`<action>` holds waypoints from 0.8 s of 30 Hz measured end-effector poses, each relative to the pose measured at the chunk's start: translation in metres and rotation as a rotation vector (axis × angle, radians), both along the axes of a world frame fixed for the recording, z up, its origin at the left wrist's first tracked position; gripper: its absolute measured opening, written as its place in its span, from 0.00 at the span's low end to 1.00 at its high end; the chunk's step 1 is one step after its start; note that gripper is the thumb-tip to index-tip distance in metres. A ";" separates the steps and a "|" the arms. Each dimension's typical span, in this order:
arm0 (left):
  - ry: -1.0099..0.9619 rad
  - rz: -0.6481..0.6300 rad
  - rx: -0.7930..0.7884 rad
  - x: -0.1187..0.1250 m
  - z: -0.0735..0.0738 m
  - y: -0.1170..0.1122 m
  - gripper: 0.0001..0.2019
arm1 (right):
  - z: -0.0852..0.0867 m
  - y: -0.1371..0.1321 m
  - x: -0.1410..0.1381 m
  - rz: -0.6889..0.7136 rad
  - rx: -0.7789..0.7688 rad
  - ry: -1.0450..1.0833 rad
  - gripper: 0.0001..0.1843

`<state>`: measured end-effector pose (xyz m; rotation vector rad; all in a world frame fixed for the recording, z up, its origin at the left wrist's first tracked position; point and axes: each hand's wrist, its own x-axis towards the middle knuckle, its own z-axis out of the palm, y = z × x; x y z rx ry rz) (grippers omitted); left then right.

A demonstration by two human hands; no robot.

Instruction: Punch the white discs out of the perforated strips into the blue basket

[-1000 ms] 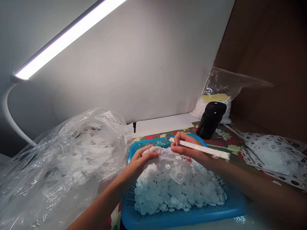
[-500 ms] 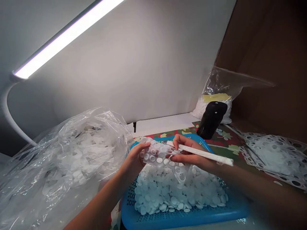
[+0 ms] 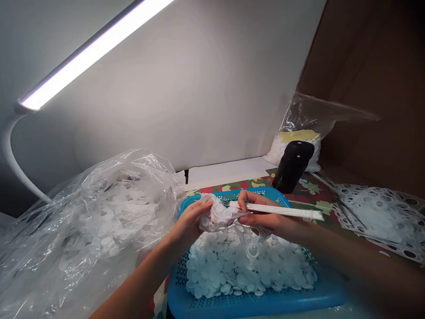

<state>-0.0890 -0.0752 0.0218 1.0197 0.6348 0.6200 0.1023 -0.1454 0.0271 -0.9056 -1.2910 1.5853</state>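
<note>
My left hand (image 3: 192,218) is closed on the left end of a translucent plastic sheet (image 3: 217,213) with rows of round discs in it. My right hand (image 3: 260,212) pinches a long, thin tool (image 3: 285,210) whose handle is wrapped in white. Its narrow tip points left at the sheet, though the very end is hard to make out. The sheet's right part, with punched-out round holes, hangs below my right fingers. Both hands are above a blue plastic basket (image 3: 195,305), which holds a heap of loose white discs (image 3: 239,270).
On the left lies a big clear bag (image 3: 133,208) of white plastic pieces, under a bright lamp (image 3: 96,53). A black object (image 3: 294,166) stands behind the basket, near a bag of white pieces (image 3: 308,141). Holed plastic sheets (image 3: 381,217) are piled at right.
The sheet is more bunched and bent between my hands, and its flat rows no longer face me. My left hand has shifted slightly right. The white-wrapped tool lies more level.
</note>
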 end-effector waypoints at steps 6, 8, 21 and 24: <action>0.017 -0.034 -0.001 0.000 0.000 -0.001 0.12 | 0.005 -0.001 -0.003 -0.003 -0.005 0.024 0.16; 0.005 -0.049 0.001 -0.001 0.000 -0.001 0.12 | 0.007 -0.001 -0.004 0.002 -0.016 0.028 0.16; 0.056 -0.094 0.042 -0.002 0.003 -0.006 0.12 | -0.004 0.001 0.002 0.058 -0.064 0.051 0.14; 0.050 -0.177 0.047 -0.005 0.002 -0.006 0.14 | -0.002 0.000 0.003 0.065 -0.065 0.056 0.13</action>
